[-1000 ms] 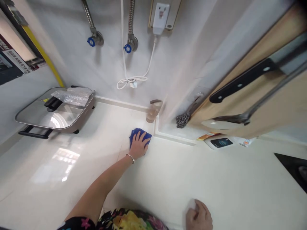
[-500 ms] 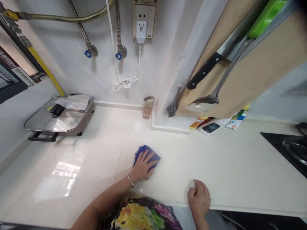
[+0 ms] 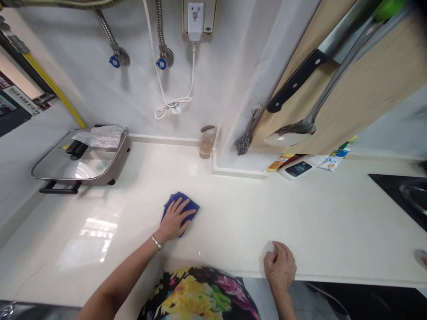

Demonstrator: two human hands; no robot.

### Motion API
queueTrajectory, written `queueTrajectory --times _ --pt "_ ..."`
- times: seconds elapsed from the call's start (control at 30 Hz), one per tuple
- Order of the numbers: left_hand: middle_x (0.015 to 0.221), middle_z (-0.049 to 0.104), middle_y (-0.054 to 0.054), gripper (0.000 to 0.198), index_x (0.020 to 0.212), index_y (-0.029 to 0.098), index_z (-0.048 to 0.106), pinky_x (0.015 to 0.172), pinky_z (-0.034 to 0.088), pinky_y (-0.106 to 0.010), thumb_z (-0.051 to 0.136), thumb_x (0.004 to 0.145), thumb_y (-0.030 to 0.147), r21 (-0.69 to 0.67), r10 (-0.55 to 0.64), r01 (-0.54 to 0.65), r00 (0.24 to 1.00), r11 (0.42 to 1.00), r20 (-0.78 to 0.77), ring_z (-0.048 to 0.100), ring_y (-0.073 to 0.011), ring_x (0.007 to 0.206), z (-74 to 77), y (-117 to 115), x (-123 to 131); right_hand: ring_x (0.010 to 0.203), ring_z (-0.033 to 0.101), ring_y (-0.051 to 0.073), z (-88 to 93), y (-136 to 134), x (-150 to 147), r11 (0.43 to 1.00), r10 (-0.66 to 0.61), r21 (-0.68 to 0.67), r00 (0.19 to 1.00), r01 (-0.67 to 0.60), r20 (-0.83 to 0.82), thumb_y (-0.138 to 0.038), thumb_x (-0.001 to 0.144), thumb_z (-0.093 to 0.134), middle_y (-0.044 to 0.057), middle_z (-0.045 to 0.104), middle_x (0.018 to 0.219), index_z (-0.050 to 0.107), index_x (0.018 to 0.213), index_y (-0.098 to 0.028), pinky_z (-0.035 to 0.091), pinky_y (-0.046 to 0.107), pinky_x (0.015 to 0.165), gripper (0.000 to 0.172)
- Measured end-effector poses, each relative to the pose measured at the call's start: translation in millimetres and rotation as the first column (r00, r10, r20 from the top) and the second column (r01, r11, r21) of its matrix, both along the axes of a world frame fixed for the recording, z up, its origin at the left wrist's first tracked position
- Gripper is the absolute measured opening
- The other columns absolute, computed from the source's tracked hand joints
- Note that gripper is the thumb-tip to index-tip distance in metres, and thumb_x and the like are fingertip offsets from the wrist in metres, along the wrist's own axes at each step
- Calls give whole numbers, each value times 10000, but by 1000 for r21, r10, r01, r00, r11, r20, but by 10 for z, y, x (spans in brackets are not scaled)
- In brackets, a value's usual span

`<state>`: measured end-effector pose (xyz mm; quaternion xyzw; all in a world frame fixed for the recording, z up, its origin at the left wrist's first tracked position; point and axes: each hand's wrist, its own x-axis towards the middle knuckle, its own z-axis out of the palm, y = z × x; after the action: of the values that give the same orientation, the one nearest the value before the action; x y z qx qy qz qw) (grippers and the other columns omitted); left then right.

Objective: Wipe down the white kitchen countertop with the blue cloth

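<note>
A: State the item first.

B: The blue cloth (image 3: pixel 191 205) is lying on the pale desk (image 3: pixel 233 218), roughly midway between the covered pan (image 3: pixel 55 168) and the person's right grip (image 3: pixel 280 264). It is sitting nearer the person than the translucent cup (image 3: pixel 207 144), and apart from it.

A: And what has hold of it?

B: The left grip (image 3: pixel 172 221) is resting palm down over it, fingers spreading wide; it is not closing around the cloth. The right grip is staying at the desk's front edge in a loose curl. Nothing is showing in it, but with the palm hidden I cannot tell for certain.

A: Which step is in hand?

B: In my judgement, a wiping pass. Carrying it on would be calling for a flat palm, even contact and care around the cup.

A: Farther out?

B: The steel scourer (image 3: pixel 243 143) is hanging beside the wooden board (image 3: pixel 367 100); the black hob (image 3: pixel 403 191) is occupying the far right.

A: Changes against the half-second-earlier view?

B: Cloth and left grip are now lying farther left, nearer the pan. Cup and pan are keeping their places. A blurred shape (image 3: pixel 421 257) is now appearing at the right edge, unidentified.
</note>
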<state>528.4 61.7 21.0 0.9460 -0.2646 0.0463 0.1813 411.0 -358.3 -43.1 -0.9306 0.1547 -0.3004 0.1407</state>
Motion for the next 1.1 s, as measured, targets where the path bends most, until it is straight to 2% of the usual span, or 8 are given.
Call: queueTrajectory --times 0.17,0.43,0.73,1.1 --pt "1638 375 -52 480 1435 345 563 1224 261 -639 530 957 330 -27 85 -83 995 996 59 249 -353 1542 -38 -242 431 1000 603 307 -3 -18 3 999 37 -36 999 -37 -1 -210 877 447 186 655 1160 660 1148 -90 443 406 819 366" --pt "1626 393 -58 452 1417 338 580 1229 263 -600 505 971 357 -47 163 -159 981 986 106 277 -353 1530 -91 -560 993 969 612 296 -2 -39 12 997 60 -52 998 -59 27 -200 877 452 173 663 1145 663 1129 -107 449 386 784 341" --pt "1632 382 -60 472 1409 319 592 1225 236 -616 517 944 347 -112 333 -321 936 940 115 271 -379 1522 -179 -947 1671 982 622 294 -15 -67 17 995 70 -73 997 -68 28 -179 877 446 168 663 1159 659 1144 -110 467 395 803 349" --pt "1632 387 -64 479 1403 318 607 1221 218 -602 520 933 351 -119 389 -376 913 919 122 280 -382 1516 -196 -1139 2202 1019 614 304 -26 -61 36 997 78 -24 997 -78 14 -221 909 439 183 648 1165 641 1158 -112 483 414 834 338"
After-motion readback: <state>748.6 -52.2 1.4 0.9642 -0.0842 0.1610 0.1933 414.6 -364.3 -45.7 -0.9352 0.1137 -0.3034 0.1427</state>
